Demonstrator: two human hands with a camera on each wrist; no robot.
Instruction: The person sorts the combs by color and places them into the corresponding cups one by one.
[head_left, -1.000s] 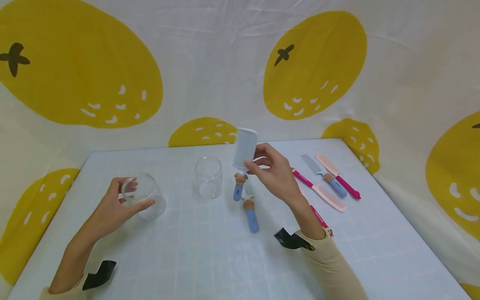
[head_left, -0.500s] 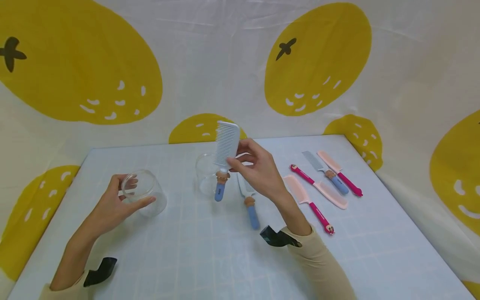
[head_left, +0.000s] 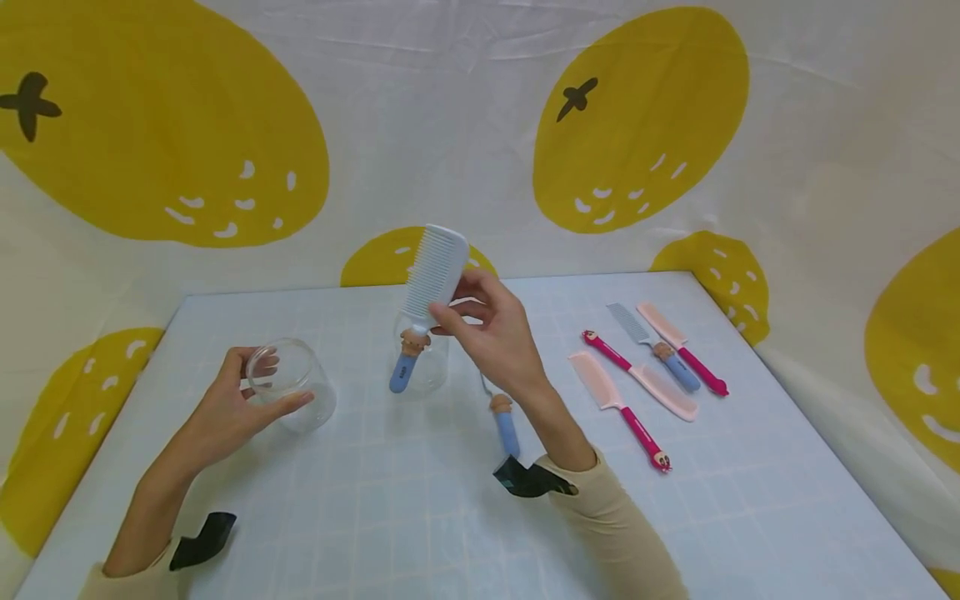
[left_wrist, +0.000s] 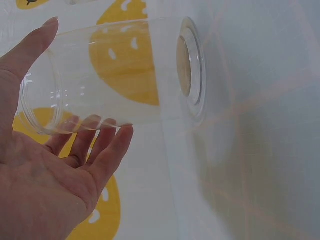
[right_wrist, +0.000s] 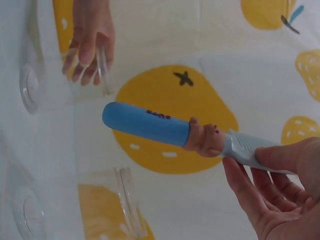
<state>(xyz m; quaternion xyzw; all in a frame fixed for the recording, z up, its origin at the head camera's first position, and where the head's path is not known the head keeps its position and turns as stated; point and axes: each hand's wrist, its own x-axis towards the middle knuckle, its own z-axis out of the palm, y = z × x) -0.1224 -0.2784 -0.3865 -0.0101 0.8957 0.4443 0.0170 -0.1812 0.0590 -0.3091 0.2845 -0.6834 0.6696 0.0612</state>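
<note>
My left hand (head_left: 228, 412) grips a clear glass jar (left_wrist: 120, 75) near its rim, thumb on one side and fingers on the other. The jar stands tilted slightly in the head view, its base near the table. My right hand (head_left: 495, 333) pinches a light blue comb (head_left: 438, 271) by its toothed part, in the air. Its blue handle (right_wrist: 147, 125), with a brown animal figure at the neck, points down and to the left. Behind that handle is a second clear jar (head_left: 431, 371). Below my right wrist lies another blue-handled comb (head_left: 506, 429), partly hidden.
On the right of the table (head_left: 360, 517) lie several combs: a pink comb (head_left: 596, 379) with a magenta handle, another pink comb (head_left: 663, 392), a blue-handled comb (head_left: 675, 367) and a pink comb (head_left: 660, 323) at the back. A patterned cloth (head_left: 420, 125) hangs behind.
My right hand has carried the comb leftward, from above the lying blue comb to in front of the second jar, tilting it. My left hand and its jar have stayed in place.
</note>
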